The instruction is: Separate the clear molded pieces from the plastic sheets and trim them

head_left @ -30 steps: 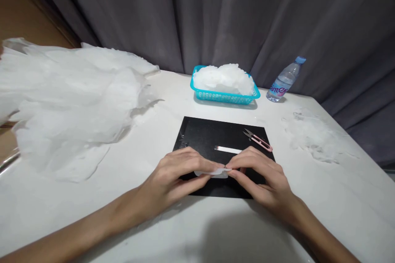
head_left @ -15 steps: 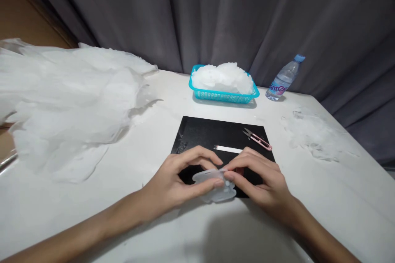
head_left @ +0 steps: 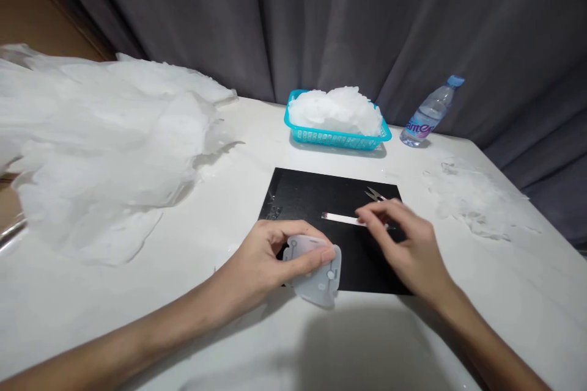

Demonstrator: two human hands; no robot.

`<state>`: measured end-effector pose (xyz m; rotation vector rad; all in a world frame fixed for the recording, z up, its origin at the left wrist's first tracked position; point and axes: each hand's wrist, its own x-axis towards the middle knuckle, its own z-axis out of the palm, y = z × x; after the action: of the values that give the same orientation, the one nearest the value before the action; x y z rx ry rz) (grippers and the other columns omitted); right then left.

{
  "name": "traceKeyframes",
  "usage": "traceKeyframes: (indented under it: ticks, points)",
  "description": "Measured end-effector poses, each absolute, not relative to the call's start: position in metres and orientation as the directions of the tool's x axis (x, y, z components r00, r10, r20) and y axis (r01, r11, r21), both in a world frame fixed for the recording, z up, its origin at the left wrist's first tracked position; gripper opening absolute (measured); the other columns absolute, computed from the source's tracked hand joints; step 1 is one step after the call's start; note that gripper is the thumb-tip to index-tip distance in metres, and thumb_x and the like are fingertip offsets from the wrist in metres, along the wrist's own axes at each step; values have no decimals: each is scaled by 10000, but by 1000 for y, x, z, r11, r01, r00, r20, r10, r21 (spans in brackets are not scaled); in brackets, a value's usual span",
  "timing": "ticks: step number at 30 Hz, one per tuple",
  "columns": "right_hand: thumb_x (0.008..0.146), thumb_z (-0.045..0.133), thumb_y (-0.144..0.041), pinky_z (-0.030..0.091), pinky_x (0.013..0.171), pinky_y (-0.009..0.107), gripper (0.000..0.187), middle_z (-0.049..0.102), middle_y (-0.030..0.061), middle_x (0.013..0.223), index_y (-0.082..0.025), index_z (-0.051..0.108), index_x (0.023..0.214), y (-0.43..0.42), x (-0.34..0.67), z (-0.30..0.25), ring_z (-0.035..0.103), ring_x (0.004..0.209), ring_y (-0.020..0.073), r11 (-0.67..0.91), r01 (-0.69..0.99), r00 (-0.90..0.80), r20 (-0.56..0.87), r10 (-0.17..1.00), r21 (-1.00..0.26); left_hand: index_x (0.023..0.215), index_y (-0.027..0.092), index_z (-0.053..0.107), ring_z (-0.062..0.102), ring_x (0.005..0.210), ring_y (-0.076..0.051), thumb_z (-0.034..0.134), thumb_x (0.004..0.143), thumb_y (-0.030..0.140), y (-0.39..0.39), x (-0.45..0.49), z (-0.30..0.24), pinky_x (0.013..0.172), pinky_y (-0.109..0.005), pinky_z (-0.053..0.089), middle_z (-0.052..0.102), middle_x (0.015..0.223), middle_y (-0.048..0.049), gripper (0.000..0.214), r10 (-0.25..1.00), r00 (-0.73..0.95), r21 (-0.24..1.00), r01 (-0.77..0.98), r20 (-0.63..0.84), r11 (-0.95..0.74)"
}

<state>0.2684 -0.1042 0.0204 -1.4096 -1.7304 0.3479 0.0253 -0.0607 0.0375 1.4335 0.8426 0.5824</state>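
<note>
Now the right hand is off the translucent piece; half a second earlier its fingertips were on it, meeting the left hand. Left grip: pinching the piece, thumb across the near face, fingers behind. Piece sits over the near edge of the black mat, its face turned toward the viewer, small holes and slots visible; one second back it showed almost edge-on. Right grip: thumb and forefinger tips close together at the right end of the white strip; cannot tell whether anything is pinched. Snips now show only blades and a bit of handle, the remainder hidden by the right hand; earlier the pink handles were in full view. Unchanged on the counter: filled blue basket, bottle, large sheet pile at left, clear scraps at right.
</note>
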Motion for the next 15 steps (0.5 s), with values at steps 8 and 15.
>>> traceKeyframes:
  ticks: [8, 15]
  points:
    - [1028, 541, -562, 488, 750, 398, 424, 682, 105, 1000, -200, 734, 1135, -79, 332, -20, 636, 941, 298, 46, 948, 81, 379, 922, -316, 864, 181, 773, 545, 616, -86, 791, 893, 417, -62, 23, 39, 546, -171, 425, 652, 715, 18, 238, 779, 600, 983, 120, -181, 135]
    - [1103, 385, -457, 450, 692, 344, 401, 673, 76, 897, -204, 643, 928, -84, 309, -3, 638, 810, 231, 56, 887, 141, 384, 912, -459, 938, 190, 691, 674, 789, -132, 690, 992, 392, -63, 21, 38, 705, -214, 516, 756, 894, -23, 208, 752, 648, 992, 79, -124, 95]
